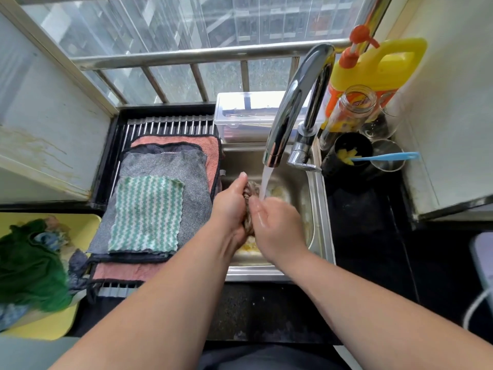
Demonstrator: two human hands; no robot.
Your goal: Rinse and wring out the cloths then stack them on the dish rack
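Far left of the grip: yellow tray [88, 220], heaped cloths [26, 265], probably waiting their turn. Just left of the grip: dish rack [170, 126], cloths laid flat, striped cloth [146, 212] on top. Left hand [229, 206] and right hand [274, 222] both clench one brown cloth [249, 190] over the sink [317, 209], twisted like a rope. I judge this is wringing, placed so the runoff drains. Its long axis runs away from the person; the far end pokes out beside the tap stream [266, 180].

The left hand [230, 206] and right hand [276, 222] hide most of the twisted cloth [252, 189] — the yellow tray [82, 225] is cut off left.
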